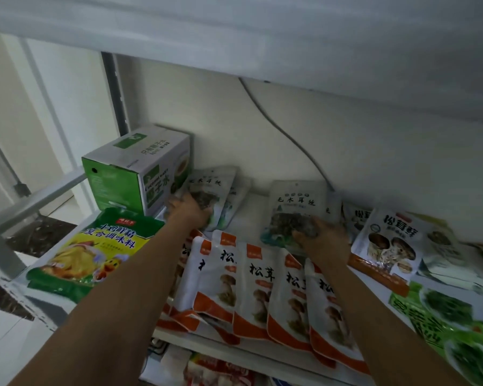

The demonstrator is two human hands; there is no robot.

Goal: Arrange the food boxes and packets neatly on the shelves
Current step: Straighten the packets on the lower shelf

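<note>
The work surface is a white shelf (251, 207) set against a pale wall (374, 151). A grey cable (285, 135) runs down the wall. The underside of an upper shelf (234, 29) spans the top of the view.

Left hand (188, 210): extended to the rear of the shelf, in contact with the lower end of the leaning grey packet (209, 188). This packet rests tilted against the green-and-white box (140, 168), which stands just left of the hand. A second grey packet (234, 201) lies directly right of the leaning one, partly under it. The frame is blurred here, so whether the fingers close around the packet cannot be told.

Right hand (326, 238): fingers curled over the lower edge of the held grey packet (293, 207), gripping it. The packet stands nearly upright above the hand, with its printed face toward the camera.

Between and below both forearms, a row of white-and-orange packets (257, 288) lies overlapped along the front of the shelf. Left of the left forearm lies a green-and-yellow seasoning bag (95, 252), at the shelf's front corner. Just right of the right hand lies a mushroom packet (388, 240), tilted. Further right and nearer the camera is a bright green packet (444, 324).

Beneath the shelf edge, more packets (207, 371) show on a lower level; details are not legible.
</note>
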